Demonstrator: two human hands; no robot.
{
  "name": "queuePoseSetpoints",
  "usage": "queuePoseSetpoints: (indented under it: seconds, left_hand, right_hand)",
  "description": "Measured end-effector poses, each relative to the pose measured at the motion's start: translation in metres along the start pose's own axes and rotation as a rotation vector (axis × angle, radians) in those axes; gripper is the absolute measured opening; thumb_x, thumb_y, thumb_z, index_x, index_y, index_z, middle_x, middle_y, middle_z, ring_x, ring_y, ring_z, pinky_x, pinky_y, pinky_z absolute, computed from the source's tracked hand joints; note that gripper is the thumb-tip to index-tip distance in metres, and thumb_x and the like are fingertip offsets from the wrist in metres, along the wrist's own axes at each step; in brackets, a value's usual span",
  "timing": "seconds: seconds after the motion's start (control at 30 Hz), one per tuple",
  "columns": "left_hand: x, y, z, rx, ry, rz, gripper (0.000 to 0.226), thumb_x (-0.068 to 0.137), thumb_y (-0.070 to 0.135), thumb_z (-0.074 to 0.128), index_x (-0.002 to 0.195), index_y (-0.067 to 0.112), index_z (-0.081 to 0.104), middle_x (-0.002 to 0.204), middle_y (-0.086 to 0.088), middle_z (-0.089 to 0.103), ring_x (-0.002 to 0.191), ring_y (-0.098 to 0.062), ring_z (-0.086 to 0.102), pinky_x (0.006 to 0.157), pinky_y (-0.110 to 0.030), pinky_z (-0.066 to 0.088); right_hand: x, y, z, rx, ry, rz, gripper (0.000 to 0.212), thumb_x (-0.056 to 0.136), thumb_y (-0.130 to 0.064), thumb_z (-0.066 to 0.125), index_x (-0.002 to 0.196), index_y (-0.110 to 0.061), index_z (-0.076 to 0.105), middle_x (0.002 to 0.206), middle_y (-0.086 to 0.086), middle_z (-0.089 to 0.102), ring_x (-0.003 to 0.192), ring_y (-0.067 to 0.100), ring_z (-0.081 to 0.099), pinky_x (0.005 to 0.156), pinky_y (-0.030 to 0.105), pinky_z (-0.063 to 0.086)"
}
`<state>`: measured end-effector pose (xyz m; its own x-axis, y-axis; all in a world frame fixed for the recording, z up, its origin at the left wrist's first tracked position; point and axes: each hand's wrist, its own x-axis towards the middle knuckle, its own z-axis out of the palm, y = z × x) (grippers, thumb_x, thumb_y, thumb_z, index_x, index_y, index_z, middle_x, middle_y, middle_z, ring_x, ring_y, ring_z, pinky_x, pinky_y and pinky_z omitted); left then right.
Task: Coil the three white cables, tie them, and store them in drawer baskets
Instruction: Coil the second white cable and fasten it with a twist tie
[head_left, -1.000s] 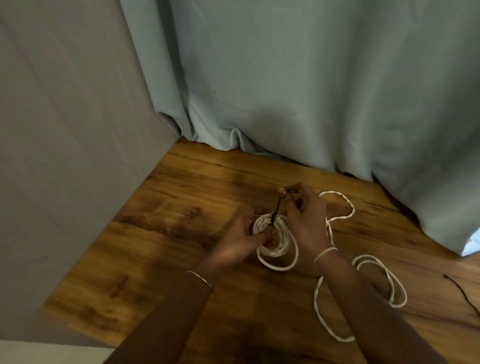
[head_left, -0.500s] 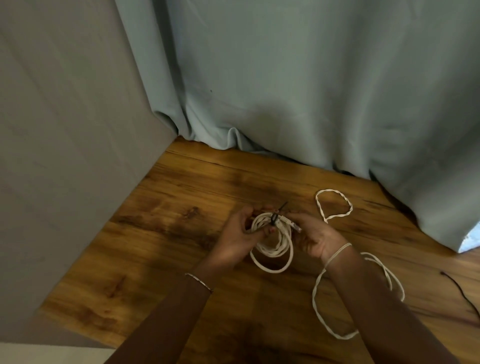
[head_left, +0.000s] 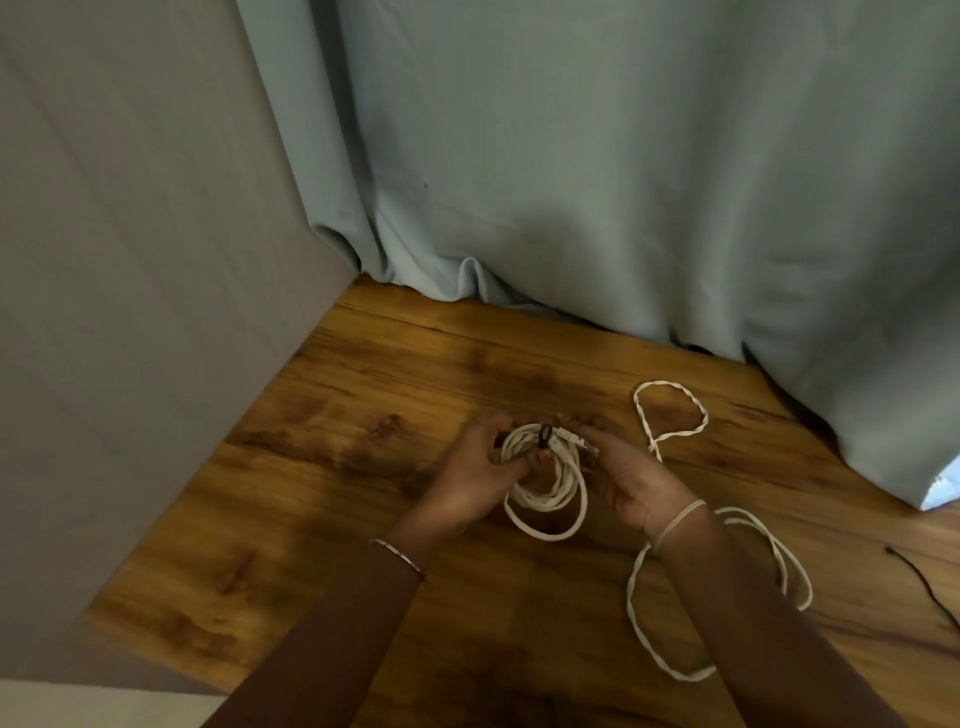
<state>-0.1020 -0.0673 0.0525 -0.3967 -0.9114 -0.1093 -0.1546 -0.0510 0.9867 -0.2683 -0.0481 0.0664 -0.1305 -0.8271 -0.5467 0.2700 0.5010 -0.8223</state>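
A coiled white cable is held just above the wooden floor, bound at its top by a dark tie. My left hand grips the coil at the tie, thumb inside the ring. My right hand holds the coil's right side where the cable's plug end sticks out; its fingers are curled under and partly hidden. A loose twisted white cable lies in loops on the floor to the right and runs under my right forearm to another loop.
A grey wall or panel stands close on the left. A pale blue curtain hangs down to the wooden floor behind. A thin black wire lies at the far right.
My right hand pulled the dark tie's end up, then dropped to the coil's right side. The tie now sits snug on the coil with no loose end showing.
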Motion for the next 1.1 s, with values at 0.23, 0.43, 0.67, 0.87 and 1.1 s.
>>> queuePoseSetpoints:
  seconds: [0.23, 0.43, 0.67, 0.87, 1.1]
  left_hand:
    - [0.000, 0.001, -0.002, -0.142, 0.045, -0.020, 0.024, 0.084, 0.009, 0.069, 0.107, 0.010, 0.063, 0.099, -0.008, 0.071, 0.092, -0.021, 0.069, 0.080, -0.037, 0.058]
    - [0.002, 0.003, -0.004, -0.280, 0.058, -0.043, 0.024, 0.082, -0.001, 0.067, 0.105, 0.008, 0.064, 0.097, -0.011, 0.071, 0.087, -0.020, 0.069, 0.071, -0.027, 0.057]
    - [-0.002, 0.002, -0.002, -0.382, 0.039, -0.045, 0.023, 0.079, 0.000, 0.070, 0.097, 0.015, 0.068, 0.088, -0.002, 0.073, 0.079, -0.014, 0.067, 0.064, -0.026, 0.056]
    - [-0.002, 0.004, -0.003, -0.422, 0.031, -0.092, 0.032, 0.079, -0.010, 0.063, 0.090, 0.021, 0.065, 0.071, 0.009, 0.073, 0.067, -0.005, 0.068, 0.059, -0.021, 0.055]
    - [-0.009, -0.001, -0.011, -0.472, -0.049, -0.159, 0.022, 0.085, 0.008, 0.065, 0.105, 0.016, 0.068, 0.100, -0.014, 0.070, 0.090, -0.031, 0.064, 0.080, -0.044, 0.047]
  right_hand:
    - [-0.020, -0.006, -0.003, -0.233, -0.079, -0.371, 0.044, 0.070, -0.020, 0.079, 0.110, -0.020, 0.061, 0.111, 0.000, 0.066, 0.106, 0.014, 0.063, 0.089, 0.030, 0.053]
    - [-0.031, 0.011, 0.008, -0.793, 0.096, -0.822, 0.054, 0.066, -0.019, 0.079, 0.107, -0.030, 0.047, 0.107, -0.015, 0.052, 0.099, 0.001, 0.054, 0.079, 0.018, 0.046]
    - [-0.035, 0.023, 0.021, -1.336, 0.301, -1.014, 0.054, 0.061, -0.023, 0.078, 0.107, -0.019, 0.052, 0.125, 0.007, 0.048, 0.114, 0.028, 0.051, 0.085, 0.035, 0.044]
    - [-0.043, 0.021, 0.026, -1.597, 0.327, -1.315, 0.037, 0.064, -0.020, 0.080, 0.096, -0.022, 0.062, 0.110, 0.005, 0.060, 0.102, 0.024, 0.055, 0.087, 0.043, 0.045]
    - [-0.049, 0.024, 0.028, -1.573, 0.225, -1.418, 0.016, 0.076, -0.017, 0.070, 0.090, -0.023, 0.069, 0.100, -0.007, 0.069, 0.098, 0.016, 0.062, 0.093, 0.033, 0.033]
